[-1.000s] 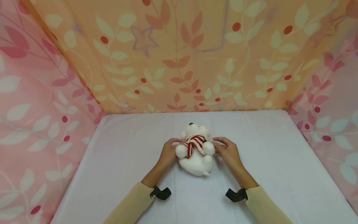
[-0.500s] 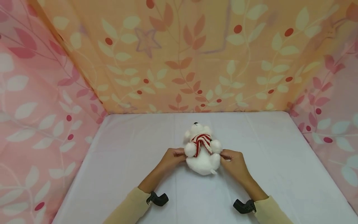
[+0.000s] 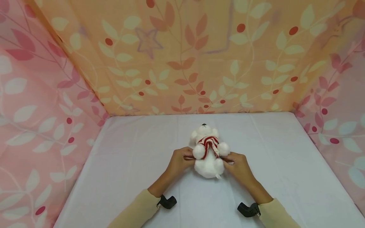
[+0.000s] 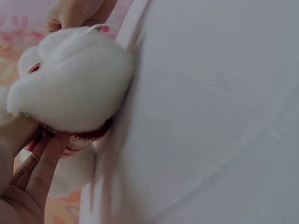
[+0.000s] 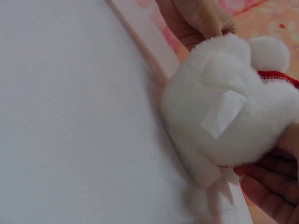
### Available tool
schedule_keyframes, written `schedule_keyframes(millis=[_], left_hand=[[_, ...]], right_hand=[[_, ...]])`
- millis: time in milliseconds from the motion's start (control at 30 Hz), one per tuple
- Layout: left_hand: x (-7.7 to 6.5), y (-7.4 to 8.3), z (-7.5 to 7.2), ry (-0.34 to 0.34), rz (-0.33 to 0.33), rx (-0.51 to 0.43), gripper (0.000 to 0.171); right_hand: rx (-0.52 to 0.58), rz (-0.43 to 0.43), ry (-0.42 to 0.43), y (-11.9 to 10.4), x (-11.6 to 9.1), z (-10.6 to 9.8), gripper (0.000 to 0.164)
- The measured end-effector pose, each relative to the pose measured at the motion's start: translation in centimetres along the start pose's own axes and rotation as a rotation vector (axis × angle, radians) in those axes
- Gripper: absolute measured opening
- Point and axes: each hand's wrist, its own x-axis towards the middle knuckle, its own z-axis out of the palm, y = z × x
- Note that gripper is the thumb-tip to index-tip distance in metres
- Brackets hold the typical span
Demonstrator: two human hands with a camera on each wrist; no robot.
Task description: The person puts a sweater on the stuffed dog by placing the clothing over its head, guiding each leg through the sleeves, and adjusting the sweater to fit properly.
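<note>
A white plush bear [image 3: 209, 167] lies belly up in the head view, its dark nose pointing to the back. A red-and-white striped knitted garment [image 3: 210, 143] is round its neck and chest. At the bear's left side my left hand [image 3: 180, 161] pinches the garment's edge; the left wrist view shows the knitted trim [image 4: 70, 143] by the thumb and fingertips. On the other side my right hand [image 3: 239, 166] has curled fingers at a dark edge beside the bear's body. The right wrist view partly hides that grip, but shows a white tag [image 5: 224, 114] on the bear's bottom.
The bear lies on a white cloth-covered table [image 3: 137, 152]. An orange leaf-patterned curtain [image 3: 176, 63] hangs behind, with pink patterned curtains [image 3: 34, 126] at the sides. Black wrist devices [image 3: 168, 202] are worn at both sleeves.
The bear has shifted right. Both hands have moved from the bear's arms down to its sides, and their fingers have closed there. Over the last half second my left hand moved slightly right.
</note>
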Motion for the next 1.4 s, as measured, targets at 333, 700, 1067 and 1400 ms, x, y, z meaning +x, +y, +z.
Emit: schedule_keyframes(millis=[333,700,1067,1400], left_hand=[[0.3,0.8,0.6,0.06,0.209,0.347,0.017],[-0.3,0.0,-0.7,0.014,0.194,0.568,0.018],[-0.8,-0.2,-2.1,-0.01,0.115,0.67,0.016],[-1.2,-0.3,-3.3,-0.004,0.024,0.718,0.022]], right_hand=[[-0.002,-0.009,0.008,-0.3,0.3,0.6,0.021],[-0.208,-0.109,0.02,0.1,0.0,-0.1,0.028],[-0.378,-0.19,-0.005,1.0,-0.8,-1.3,0.028],[-0.424,-0.207,-0.011,2.8,-1.6,-3.6,0.021]])
